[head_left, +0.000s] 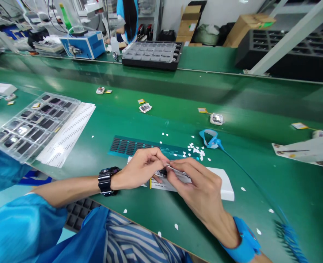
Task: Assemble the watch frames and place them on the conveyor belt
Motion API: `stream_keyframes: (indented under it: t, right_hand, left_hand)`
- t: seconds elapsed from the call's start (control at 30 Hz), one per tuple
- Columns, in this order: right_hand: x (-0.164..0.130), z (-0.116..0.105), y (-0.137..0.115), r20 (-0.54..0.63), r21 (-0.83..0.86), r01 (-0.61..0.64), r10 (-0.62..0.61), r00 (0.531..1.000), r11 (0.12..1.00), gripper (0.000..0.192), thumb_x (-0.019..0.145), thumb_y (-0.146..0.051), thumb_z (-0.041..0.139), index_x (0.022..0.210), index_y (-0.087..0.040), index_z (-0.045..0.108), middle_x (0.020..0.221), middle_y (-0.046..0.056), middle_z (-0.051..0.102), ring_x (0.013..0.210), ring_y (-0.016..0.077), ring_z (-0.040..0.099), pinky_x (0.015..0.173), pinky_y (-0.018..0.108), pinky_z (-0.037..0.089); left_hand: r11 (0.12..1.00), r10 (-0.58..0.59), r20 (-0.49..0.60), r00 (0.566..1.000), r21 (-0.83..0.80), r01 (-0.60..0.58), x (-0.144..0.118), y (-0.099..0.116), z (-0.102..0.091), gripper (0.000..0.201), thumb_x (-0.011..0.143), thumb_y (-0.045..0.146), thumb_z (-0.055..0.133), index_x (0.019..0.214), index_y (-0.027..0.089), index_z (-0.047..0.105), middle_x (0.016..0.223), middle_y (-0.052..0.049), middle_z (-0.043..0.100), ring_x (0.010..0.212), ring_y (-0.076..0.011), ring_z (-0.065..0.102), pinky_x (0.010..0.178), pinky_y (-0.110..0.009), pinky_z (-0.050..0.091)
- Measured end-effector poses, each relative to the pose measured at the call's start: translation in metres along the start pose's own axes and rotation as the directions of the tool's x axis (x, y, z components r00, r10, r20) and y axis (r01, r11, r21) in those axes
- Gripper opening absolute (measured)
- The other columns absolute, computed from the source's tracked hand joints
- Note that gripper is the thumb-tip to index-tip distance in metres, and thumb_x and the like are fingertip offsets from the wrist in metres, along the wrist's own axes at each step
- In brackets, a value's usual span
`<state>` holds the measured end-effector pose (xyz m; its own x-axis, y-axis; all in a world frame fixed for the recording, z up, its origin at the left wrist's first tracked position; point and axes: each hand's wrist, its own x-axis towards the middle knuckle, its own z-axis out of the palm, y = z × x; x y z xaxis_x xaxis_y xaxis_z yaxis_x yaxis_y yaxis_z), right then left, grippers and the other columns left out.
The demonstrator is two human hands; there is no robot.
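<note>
My left hand (143, 168) is closed, its thumb and forefinger pinching a small electronic device (161, 172), dark inside, mostly covered by fingers. A thin yellow-edged battery (150, 183) shows just below that hand. Fingertips of my right hand (198, 184) meet the left ones at the device. A slim, pale, tweezers-like tool (181, 174) runs under the right fingers; its exact kind is partly hidden. Beneath both hands lie a printed white sheet (165, 185) and a white block (223, 184). Behind them is a teal sheet of dark adhesive pieces (125, 145).
Scattered white tabs (196, 150) and a blue wrist strap (210, 139) with coiled cord (290, 237) lie right. Opened devices with batteries, one a white-cased unit (216, 119), line the bench. Left is a clear tray of screens (37, 122). A co-worker (128, 22) is behind.
</note>
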<state>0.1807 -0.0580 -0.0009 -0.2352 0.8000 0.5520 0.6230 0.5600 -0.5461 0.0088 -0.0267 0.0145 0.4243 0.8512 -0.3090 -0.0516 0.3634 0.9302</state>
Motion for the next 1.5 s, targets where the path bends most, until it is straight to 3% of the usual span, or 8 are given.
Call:
stream_keyframes:
  t: [0.3, 0.43, 0.53, 0.63, 0.73, 0.93, 1.23, 1.5]
  right_hand:
    - [-0.003, -0.005, 0.007, 0.109, -0.175, 0.203, -0.186, 0.976, 0.963, 0.016, 0.097, -0.015, 0.056, 0.094, -0.02, 0.07, 0.091, 0.006, 0.078, 0.071, 0.0161, 0.073, 0.056, 0.025, 0.052]
    - [0.015, -0.014, 0.018, 0.041, 0.003, 0.029, -0.03, 0.999, 1.0, 0.01, 0.092, -0.026, 0.065, 0.084, -0.023, 0.07, 0.084, 0.004, 0.076, 0.072, 0.0195, 0.071, 0.065, 0.03, 0.055]
    - [0.053, -0.014, 0.03, 0.005, -0.09, -0.173, 0.174, 0.985, 0.981, 0.025, 0.093, -0.038, 0.06, 0.074, -0.024, 0.069, 0.072, 0.003, 0.073, 0.056, 0.0189, 0.062, 0.055, 0.032, 0.046]
    - [0.108, 0.012, 0.034, 0.163, -0.323, -0.26, 0.324, 0.932, 0.91, 0.026, 0.089, -0.043, 0.06, 0.089, -0.021, 0.076, 0.069, 0.005, 0.072, 0.06, 0.0233, 0.064, 0.059, 0.034, 0.044]
    - [0.159, 0.059, 0.029, 0.304, -0.494, -0.226, 0.41, 0.86, 0.84, 0.04, 0.092, -0.045, 0.056, 0.116, -0.017, 0.071, 0.108, 0.015, 0.076, 0.099, 0.0325, 0.07, 0.077, 0.037, 0.048]
    - [0.204, 0.126, 0.026, 0.306, -0.553, -0.247, 0.47, 0.828, 0.796, 0.044, 0.086, -0.035, 0.062, 0.121, -0.007, 0.067, 0.114, 0.026, 0.072, 0.103, 0.0396, 0.07, 0.076, 0.04, 0.05]
    - [0.197, 0.101, 0.018, 0.37, -0.527, -0.11, 0.344, 0.863, 0.843, 0.05, 0.083, -0.038, 0.064, 0.127, -0.015, 0.065, 0.108, 0.017, 0.076, 0.104, 0.0378, 0.07, 0.08, 0.039, 0.049]
    - [0.138, 0.08, 0.014, 0.44, -0.415, -0.059, 0.257, 0.86, 0.908, 0.043, 0.082, -0.031, 0.067, 0.123, -0.02, 0.068, 0.109, 0.011, 0.076, 0.091, 0.0295, 0.072, 0.074, 0.035, 0.05]
  left_hand:
    - [0.997, 0.045, 0.021, 0.999, 0.059, -0.046, 0.002, -0.007, -0.003, 0.011, 0.073, 0.01, 0.062, 0.084, 0.013, 0.063, 0.071, -0.002, 0.07, 0.057, -0.0082, 0.062, 0.055, -0.018, 0.051]
    - [0.994, -0.011, 0.057, 0.998, -0.107, 0.017, 0.011, -0.008, -0.007, 0.025, 0.073, 0.008, 0.071, 0.097, 0.012, 0.066, 0.081, -0.003, 0.072, 0.068, -0.01, 0.067, 0.067, -0.024, 0.059]
    - [0.993, -0.007, 0.121, 0.993, -0.113, 0.021, 0.015, -0.008, -0.011, 0.034, 0.078, 0.011, 0.074, 0.112, 0.012, 0.069, 0.089, -0.005, 0.073, 0.072, -0.0104, 0.07, 0.073, -0.025, 0.06]
    - [0.999, -0.012, 0.225, 0.974, -0.035, 0.021, 0.014, -0.004, -0.015, 0.033, 0.085, 0.015, 0.07, 0.118, 0.013, 0.069, 0.088, -0.005, 0.072, 0.072, -0.0113, 0.072, 0.07, -0.023, 0.058]
    - [0.994, 0.029, 0.275, 0.961, 0.094, -0.056, 0.012, 0.001, -0.019, 0.026, 0.088, 0.021, 0.067, 0.114, 0.014, 0.069, 0.087, -0.005, 0.072, 0.073, -0.0132, 0.072, 0.069, -0.023, 0.056]
    - [0.897, 0.294, 0.174, 0.94, 0.289, -0.335, 0.01, 0.004, -0.025, 0.018, 0.088, 0.031, 0.068, 0.097, 0.017, 0.062, 0.093, -0.005, 0.071, 0.081, -0.0143, 0.063, 0.069, -0.024, 0.047]
    - [0.975, 0.042, 0.256, 0.966, -0.222, 0.016, 0.014, 0.015, -0.022, 0.015, 0.092, 0.021, 0.056, 0.093, 0.02, 0.041, 0.07, 0.003, 0.064, 0.048, -0.0086, 0.059, 0.053, -0.024, 0.048]
    - [0.946, 0.089, 0.249, 0.965, -0.323, -0.004, 0.009, 0.018, -0.021, 0.011, 0.091, 0.019, 0.057, 0.099, 0.017, 0.051, 0.072, -0.003, 0.072, 0.056, -0.0133, 0.069, 0.06, -0.025, 0.054]
